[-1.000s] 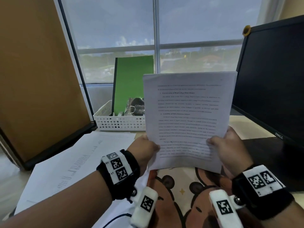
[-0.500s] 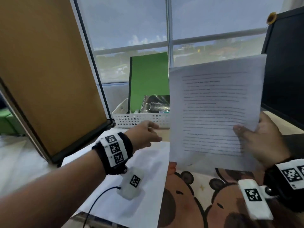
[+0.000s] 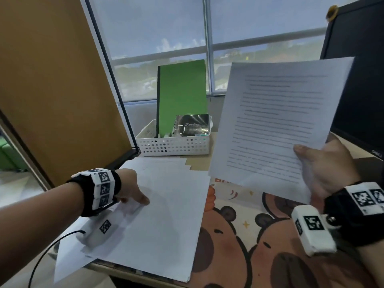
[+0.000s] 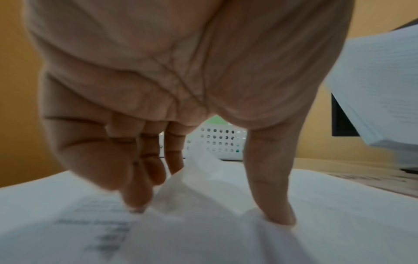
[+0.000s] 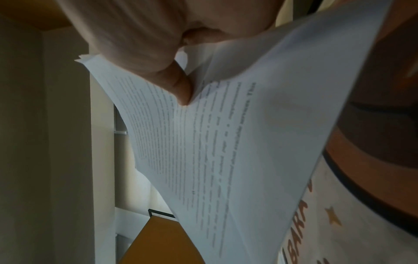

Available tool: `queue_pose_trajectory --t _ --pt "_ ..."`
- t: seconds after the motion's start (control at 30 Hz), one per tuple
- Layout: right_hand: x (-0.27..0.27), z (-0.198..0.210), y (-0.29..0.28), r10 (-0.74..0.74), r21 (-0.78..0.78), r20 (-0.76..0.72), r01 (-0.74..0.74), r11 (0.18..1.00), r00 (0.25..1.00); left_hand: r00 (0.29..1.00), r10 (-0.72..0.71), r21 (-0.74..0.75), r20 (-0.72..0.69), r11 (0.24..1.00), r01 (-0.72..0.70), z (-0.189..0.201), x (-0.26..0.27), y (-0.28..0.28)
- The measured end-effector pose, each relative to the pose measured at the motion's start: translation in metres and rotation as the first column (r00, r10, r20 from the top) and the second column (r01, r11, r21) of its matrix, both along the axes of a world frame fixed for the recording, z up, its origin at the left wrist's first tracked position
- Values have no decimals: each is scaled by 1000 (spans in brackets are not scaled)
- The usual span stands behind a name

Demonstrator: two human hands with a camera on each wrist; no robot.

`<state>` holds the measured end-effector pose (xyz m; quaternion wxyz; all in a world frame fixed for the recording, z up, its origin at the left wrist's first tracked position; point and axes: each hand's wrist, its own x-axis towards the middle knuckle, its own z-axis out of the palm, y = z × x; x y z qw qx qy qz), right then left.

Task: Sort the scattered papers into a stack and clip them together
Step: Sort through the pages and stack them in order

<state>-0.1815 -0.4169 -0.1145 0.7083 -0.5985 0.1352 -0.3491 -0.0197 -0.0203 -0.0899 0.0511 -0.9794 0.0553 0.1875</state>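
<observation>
Two risks we see: our right hand (image 3: pixel 326 169) pinching the printed white paper sheaf (image 3: pixel 278 123) by one edge may fan it, while our left hand (image 4: pixel 172 110), pinching up a loose white sheet (image 4: pixel 203 205) on the surface, may crease it.

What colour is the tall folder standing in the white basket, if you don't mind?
Green, with a dark spine; the head view shows it best.

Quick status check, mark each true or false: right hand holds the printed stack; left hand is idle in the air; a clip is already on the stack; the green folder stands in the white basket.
1. The right hand holds the printed paper stack up: true.
2. The left hand is idle in the air: false, it pinches a loose white sheet lying on the desk.
3. A clip is on the stack: false, none shows.
4. The green folder stands in the white perforated basket: true.
</observation>
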Motion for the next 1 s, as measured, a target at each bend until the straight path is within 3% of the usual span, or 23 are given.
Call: queue_pose_trajectory --t 0.37,0.6,0.73,0.8,0.87,1.0 --pt "3 -2 -5 23 34 -19 -22 999 1000 996 84 -165 -31 982 -88 -7 9 7" --pt "0 0 -4 -8 41 -41 9 999 999 986 -18 -25 165 999 22 -10 -5 -3" --pt "1 -2 -4 -27 5 -55 27 1000 998 978 -54 -30 203 998 61 -8 -14 -7" --pt "1 -2 -3 -24 19 -49 25 1000 999 973 -59 -94 225 992 82 -2 -15 -9" --pt "1 -3 -4 2 28 -33 -1 1000 999 963 -34 -252 267 962 104 13 -15 -11" --pt "-4 1 -2 65 60 17 -66 996 998 913 96 -609 396 771 183 77 -16 -13"
